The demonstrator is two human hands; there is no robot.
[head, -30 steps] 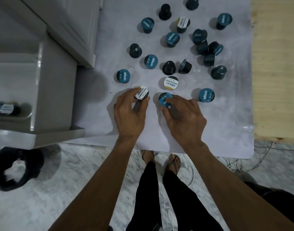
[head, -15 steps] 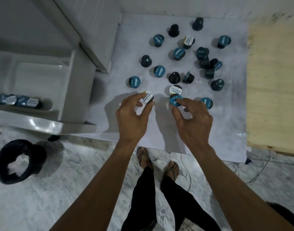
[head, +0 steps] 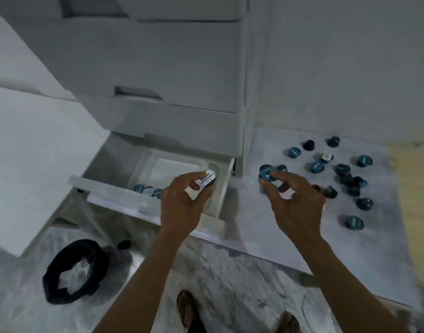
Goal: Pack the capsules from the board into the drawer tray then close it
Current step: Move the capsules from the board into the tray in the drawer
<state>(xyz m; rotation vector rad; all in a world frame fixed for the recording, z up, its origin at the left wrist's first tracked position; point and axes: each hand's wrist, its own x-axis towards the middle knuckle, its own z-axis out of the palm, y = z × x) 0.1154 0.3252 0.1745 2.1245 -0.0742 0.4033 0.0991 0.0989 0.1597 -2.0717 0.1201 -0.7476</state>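
Lifted off the board, both hands pinch capsules: left hand over the drawer tray, right hand trailing.

Capsules, board and open drawer tray

A white-lidded capsule is held over the open white drawer tray, where three capsules lie at its near edge; a teal-lidded capsule is held over the pale board, more capsules scattered far right.

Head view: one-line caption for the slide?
Left hand holds a white-lidded capsule over the open white drawer tray; right hand pinches a teal-lidded capsule above the white board.
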